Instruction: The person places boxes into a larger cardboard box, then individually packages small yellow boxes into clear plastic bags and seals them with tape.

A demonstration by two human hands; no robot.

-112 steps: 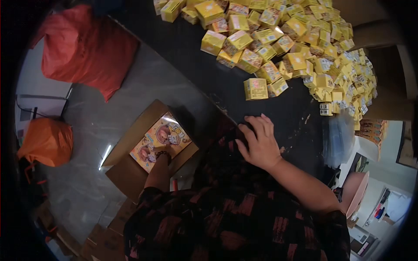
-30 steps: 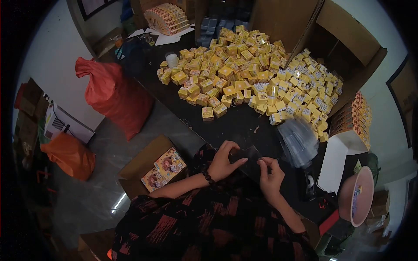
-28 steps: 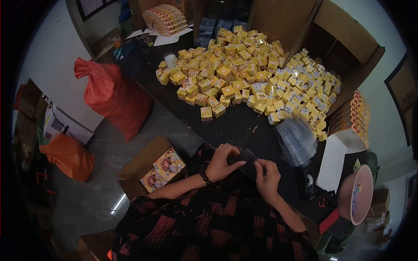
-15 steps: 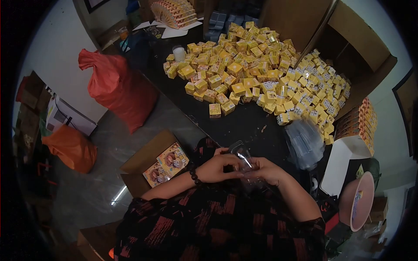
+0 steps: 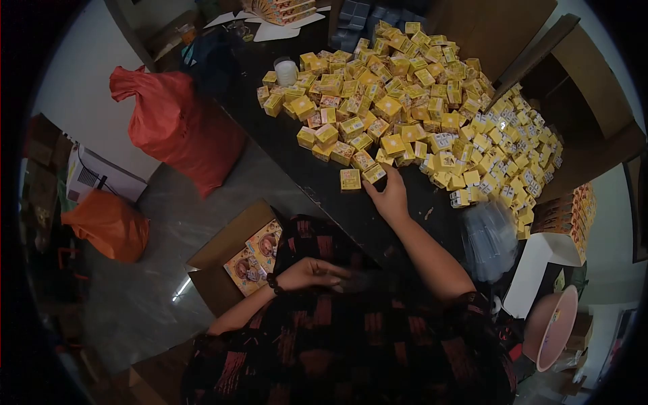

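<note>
Presently the right hand (image 5: 390,197) is stretched forward, fingers closing on a yellow box (image 5: 373,173) at the pile's (image 5: 418,94) near edge, within easy reach. Left hand (image 5: 307,273) rests close to the body on a clear sleeve (image 5: 361,278), fingers loosely curled, steadying it on the desk (image 5: 317,169); grip unclear.

Yellow small boxes (image 5: 405,101) are heaping on the black table (image 5: 317,169), far and right. At left, a red sack (image 5: 172,128) and an orange bag (image 5: 108,226) are glowing against grey floor (image 5: 155,256). A black, red-checked shirt (image 5: 351,344) is showing near.
</note>
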